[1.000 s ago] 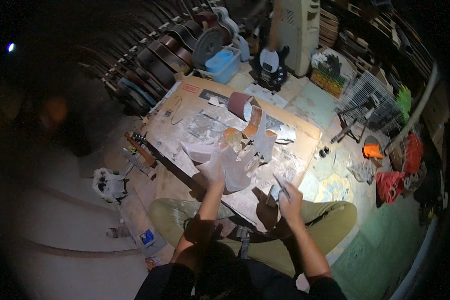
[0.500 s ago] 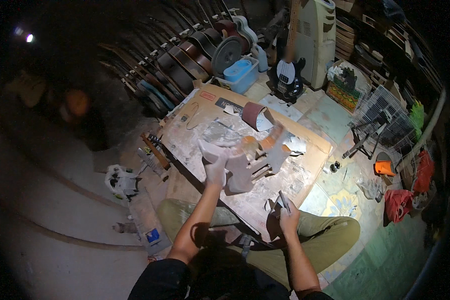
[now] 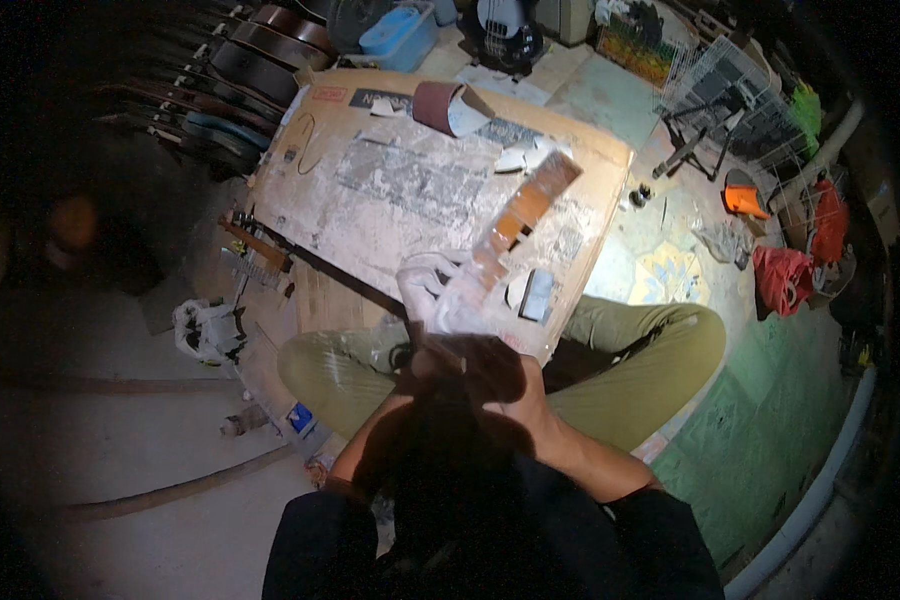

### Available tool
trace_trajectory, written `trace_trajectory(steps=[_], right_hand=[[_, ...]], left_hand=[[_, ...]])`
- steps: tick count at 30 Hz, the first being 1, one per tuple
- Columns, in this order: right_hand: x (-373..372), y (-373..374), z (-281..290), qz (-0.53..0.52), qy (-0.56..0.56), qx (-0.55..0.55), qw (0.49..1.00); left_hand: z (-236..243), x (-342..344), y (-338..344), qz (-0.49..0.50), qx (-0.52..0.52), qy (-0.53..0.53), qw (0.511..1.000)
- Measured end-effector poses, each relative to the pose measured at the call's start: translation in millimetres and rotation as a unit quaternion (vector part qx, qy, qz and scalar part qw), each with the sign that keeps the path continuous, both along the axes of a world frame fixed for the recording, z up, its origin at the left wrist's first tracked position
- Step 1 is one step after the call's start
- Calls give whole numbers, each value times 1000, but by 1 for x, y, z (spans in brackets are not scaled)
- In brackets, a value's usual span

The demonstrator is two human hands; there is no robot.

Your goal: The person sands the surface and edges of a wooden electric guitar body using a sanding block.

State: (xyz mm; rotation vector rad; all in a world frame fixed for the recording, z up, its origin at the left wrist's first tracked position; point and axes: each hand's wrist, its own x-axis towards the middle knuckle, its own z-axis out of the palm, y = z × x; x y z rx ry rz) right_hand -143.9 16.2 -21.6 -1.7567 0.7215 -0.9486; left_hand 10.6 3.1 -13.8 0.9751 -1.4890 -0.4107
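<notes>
We are looking down at a person sitting cross-legged on the floor, and both hands are meeting close to the body, just near of the cardboard-covered table (image 3: 390, 190). The left hand (image 3: 425, 290) is wearing a pale glove and its fingers are curling around the near end of a long strip (image 3: 515, 225), which looks like sandpaper, brown-orange toward its far end and whitish where it is being held. The right hand (image 3: 505, 375) is lying in shadow just near of the left one, touching the same near end of the strip; its fingers seem to be pressing together on it, though the shadow is making that hard to confirm. The strip is tilting up and away to the right, hanging above the table rather than lying on it.

Under the strip's right side a small grey block (image 3: 537, 295) is resting on the table. At the far edge a roll of reddish sandpaper (image 3: 445, 105) is lying on the cardboard. A dark guitar neck (image 3: 315, 265) is running across the table's left side. Far beyond the table a blue plastic box (image 3: 400, 35) is standing, and an orange object (image 3: 745, 198) is sitting on the floor to the right.
</notes>
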Motion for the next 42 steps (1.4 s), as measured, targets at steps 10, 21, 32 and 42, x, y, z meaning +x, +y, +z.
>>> trace_trajectory(steps=[10,21,32,42], right_hand=[[18,-12,-6,59,-123,22,990],[19,-39,0,-20,11,-30,999],[-26,-31,40,116,71,-40,990],[-29,-52,17,58,216,-44,974]], left_hand=[[-7,4,-4,39,-19,47,998],[-11,1,-14,61,-38,79,994],[-23,-21,14,98,-82,105,986],[-29,-90,36,216,-18,163,962]])
